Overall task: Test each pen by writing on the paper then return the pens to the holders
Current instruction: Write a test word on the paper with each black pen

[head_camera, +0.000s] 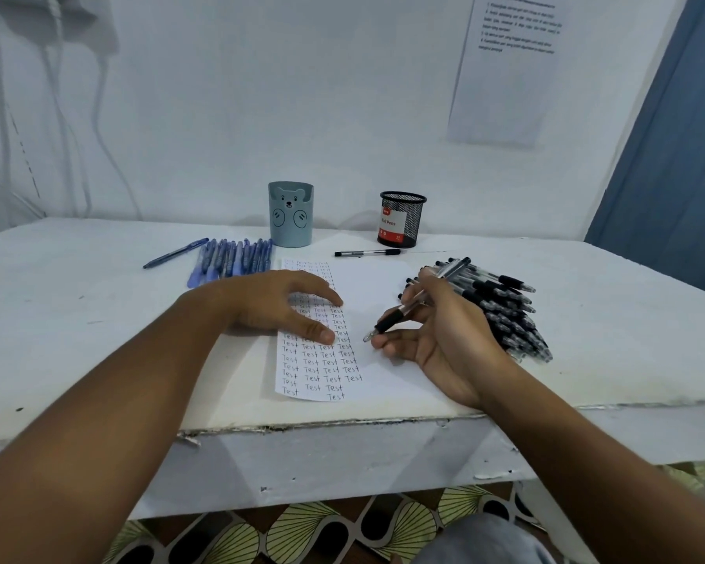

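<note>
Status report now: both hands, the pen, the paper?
Left hand flat on paper. Right hand holds black pen, tip just above sheet. Both holders look empty. Nothing in the way.

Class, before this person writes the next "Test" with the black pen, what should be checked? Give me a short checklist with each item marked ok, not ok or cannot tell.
1. Pen gripped for writing: the right hand holds the black pen with its tip pointing down at the paper. Ok.
2. Paper held steady: the left hand presses flat on the paper. Ok.
3. Free space to write: blank paper lies right of the written columns. Ok.
4. Tip touching the paper: cannot tell.
5. Holders ready for returns: the bear cup and the mesh cup stand upright behind the paper. Ok.
6. Whether the pen has ink: cannot tell.
</note>
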`<state>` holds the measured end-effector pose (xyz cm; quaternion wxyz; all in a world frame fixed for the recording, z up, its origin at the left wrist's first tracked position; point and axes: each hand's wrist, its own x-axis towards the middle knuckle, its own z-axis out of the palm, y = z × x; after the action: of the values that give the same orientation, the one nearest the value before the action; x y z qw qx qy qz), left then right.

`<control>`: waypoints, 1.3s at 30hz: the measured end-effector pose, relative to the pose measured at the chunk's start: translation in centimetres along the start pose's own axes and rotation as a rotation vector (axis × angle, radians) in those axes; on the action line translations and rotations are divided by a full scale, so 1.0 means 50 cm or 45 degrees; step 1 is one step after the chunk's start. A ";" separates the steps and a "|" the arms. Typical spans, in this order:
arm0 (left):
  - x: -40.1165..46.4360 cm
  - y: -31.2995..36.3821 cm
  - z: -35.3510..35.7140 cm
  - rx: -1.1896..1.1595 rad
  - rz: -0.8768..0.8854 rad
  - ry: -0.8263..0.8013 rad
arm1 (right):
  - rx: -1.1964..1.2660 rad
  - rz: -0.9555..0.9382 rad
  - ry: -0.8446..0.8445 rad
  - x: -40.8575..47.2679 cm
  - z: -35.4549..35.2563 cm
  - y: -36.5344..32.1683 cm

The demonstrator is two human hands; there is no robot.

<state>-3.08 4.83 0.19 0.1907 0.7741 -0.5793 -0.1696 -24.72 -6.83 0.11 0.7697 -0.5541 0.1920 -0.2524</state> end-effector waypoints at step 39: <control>-0.006 0.005 0.000 -0.040 -0.003 0.028 | -2.625 -0.077 0.080 0.187 -0.094 -0.209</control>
<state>-3.36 5.05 0.33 0.2089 0.7736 -0.5735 -0.1703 -21.81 -18.71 8.40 -0.0914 -0.9426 0.3211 0.0012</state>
